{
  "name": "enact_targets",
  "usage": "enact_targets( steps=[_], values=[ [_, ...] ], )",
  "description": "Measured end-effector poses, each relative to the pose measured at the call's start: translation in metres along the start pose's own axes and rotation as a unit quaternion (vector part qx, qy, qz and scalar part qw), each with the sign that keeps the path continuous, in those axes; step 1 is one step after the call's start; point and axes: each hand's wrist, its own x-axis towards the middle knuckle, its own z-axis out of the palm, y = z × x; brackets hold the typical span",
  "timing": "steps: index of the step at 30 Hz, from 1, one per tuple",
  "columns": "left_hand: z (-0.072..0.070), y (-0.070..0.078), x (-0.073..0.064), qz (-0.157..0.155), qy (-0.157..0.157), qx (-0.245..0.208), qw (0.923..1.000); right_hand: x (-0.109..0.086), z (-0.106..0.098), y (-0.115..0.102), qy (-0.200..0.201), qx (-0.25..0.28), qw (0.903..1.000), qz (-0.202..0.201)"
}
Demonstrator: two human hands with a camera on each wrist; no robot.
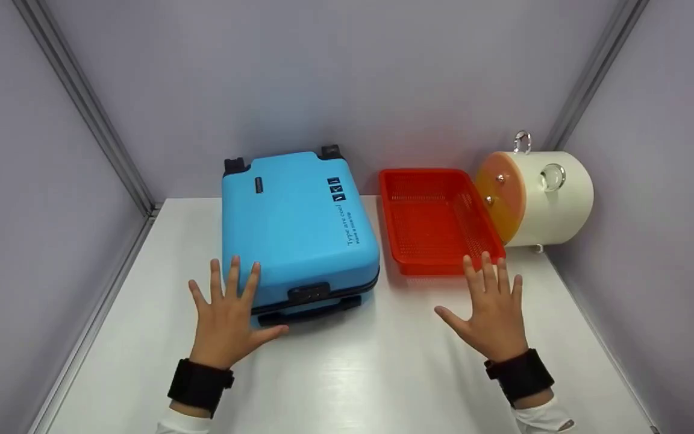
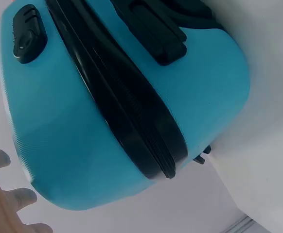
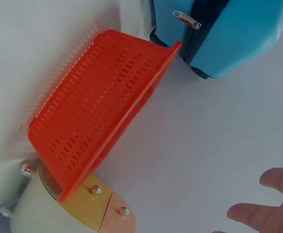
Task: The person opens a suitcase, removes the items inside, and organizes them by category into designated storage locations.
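A light blue suitcase (image 1: 296, 223) lies flat on the white table, its black handle (image 1: 311, 310) towards the front. Over its front left corner my left hand (image 1: 223, 319) is held with fingers spread, holding nothing. In the left wrist view the black zip band (image 2: 117, 92) runs round the suitcase's side. My right hand (image 1: 494, 313) hovers with spread fingers in front of a red plastic basket (image 1: 407, 268), also holding nothing. Perforated walls of the basket (image 3: 97, 97) show in the right wrist view.
Right of the basket, a cream cylinder (image 1: 555, 211) lies on its side, with orange and yellow doors and clear ring handles. The basket's right edge overlaps those doors in the head view. Grey walls (image 1: 347, 78) enclose the table (image 1: 347, 386) at the back and both sides.
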Motion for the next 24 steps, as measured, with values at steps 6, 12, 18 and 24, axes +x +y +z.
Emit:
enact_targets(
  steps=[6, 12, 18, 24],
  values=[
    [-0.003, 0.028, -0.007, 0.041, 0.039, -0.011, 0.9984, -0.005, 0.009, -0.009, -0.018, 0.002, 0.9997, -0.014],
    [0.007, 0.062, -0.012, 0.116, 0.095, -0.035, 0.9881, -0.007, 0.025, -0.022, -0.057, 0.03, 0.9978, -0.018],
    [0.024, 0.081, -0.016, 0.152, 0.08, -0.063, 0.9832, -0.01, 0.046, -0.035, -0.082, 0.057, 0.9948, -0.02],
    [0.044, 0.086, -0.014, 0.136, 0.022, -0.067, 0.9883, -0.004, 0.054, -0.047, -0.078, 0.078, 0.9935, -0.027]
  ],
)
